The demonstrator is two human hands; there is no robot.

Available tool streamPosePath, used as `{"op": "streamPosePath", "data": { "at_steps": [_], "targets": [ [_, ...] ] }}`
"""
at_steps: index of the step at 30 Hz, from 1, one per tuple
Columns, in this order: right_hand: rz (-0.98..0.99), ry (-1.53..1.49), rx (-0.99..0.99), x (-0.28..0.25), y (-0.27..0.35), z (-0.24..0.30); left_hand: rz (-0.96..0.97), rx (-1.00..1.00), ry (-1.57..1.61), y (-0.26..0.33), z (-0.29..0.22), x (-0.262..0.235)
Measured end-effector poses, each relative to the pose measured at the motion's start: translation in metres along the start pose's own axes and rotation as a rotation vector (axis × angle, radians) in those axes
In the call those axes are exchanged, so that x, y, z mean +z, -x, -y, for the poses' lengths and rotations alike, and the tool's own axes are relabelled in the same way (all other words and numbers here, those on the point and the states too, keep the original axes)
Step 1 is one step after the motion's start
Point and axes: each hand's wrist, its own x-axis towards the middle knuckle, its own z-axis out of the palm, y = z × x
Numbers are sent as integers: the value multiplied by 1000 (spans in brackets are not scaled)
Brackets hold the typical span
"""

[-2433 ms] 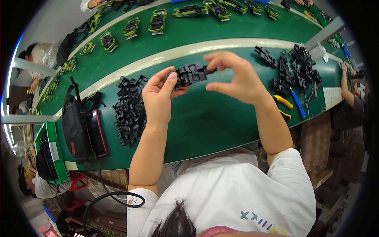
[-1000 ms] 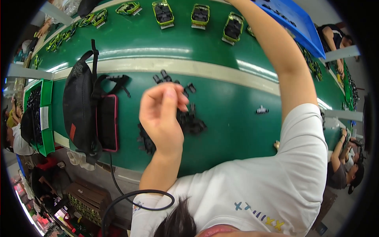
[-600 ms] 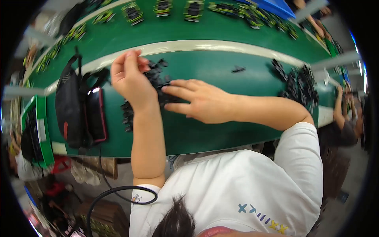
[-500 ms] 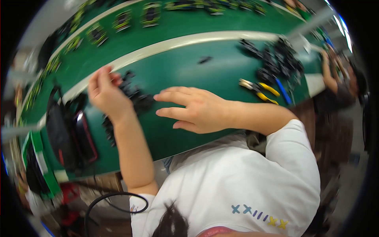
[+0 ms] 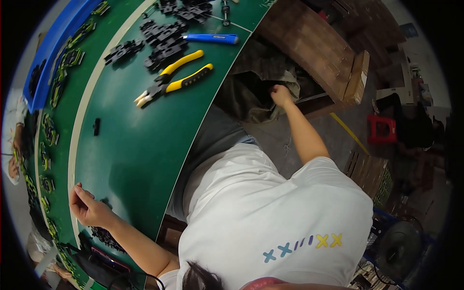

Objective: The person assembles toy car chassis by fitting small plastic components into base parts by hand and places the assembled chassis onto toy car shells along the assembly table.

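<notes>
- Two hands, far apart, and I'm working from the biggest thing down: the green table point(image 5: 145, 145) curves through the left half of my view, with a pale stripe along its far side.
- Off the table's right edge, low by the floor, sits an olive sack point(image 5: 251, 92), slumped against stacked wooden crates point(image 5: 314, 43).
- My right hand point(image 5: 281, 94) is stretched out and down to that sack, knuckles up. It reads as clenched on a fold of the cloth at the sack's dark mouth, though I can't see the fingertips.
- So the sack is on the right, below table level. The right hand is on it, and the left is nowhere near.
- Yellow-handled pliers point(image 5: 174, 79) lie on the table, long axis running diagonally, nose toward the lower left, handles toward the heap of black parts point(image 5: 164, 36).
- Beyond them is a blue-handled tool point(image 5: 210, 38), lying roughly crosswise, with neither hand close to it.
- My left hand point(image 5: 89, 210) rests at the stripe, fingers curled and thumb meeting forefinger. I can't tell whether anything is pinched there.
- Just below that hand is a small scatter of black clips point(image 5: 104, 236), nearly touching the wrist.
- Smallest of all, one black piece point(image 5: 96, 126) sits alone by the stripe, well above the left hand.
</notes>
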Motion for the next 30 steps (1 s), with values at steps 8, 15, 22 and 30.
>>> {"op": "streamPosePath", "data": {
  "at_steps": [8,15,22,30],
  "targets": [
    [160,41,191,109,-78,22,80,48,-119,2,13,-1],
    [549,89,472,143,-124,103,183,75,-127,6,18,5],
    [964,151,742,126,-132,109,172,111,-183,4,9,-3],
    [246,214,513,274,-96,53,183,49,-218,4,16,-9]
  ]
}}
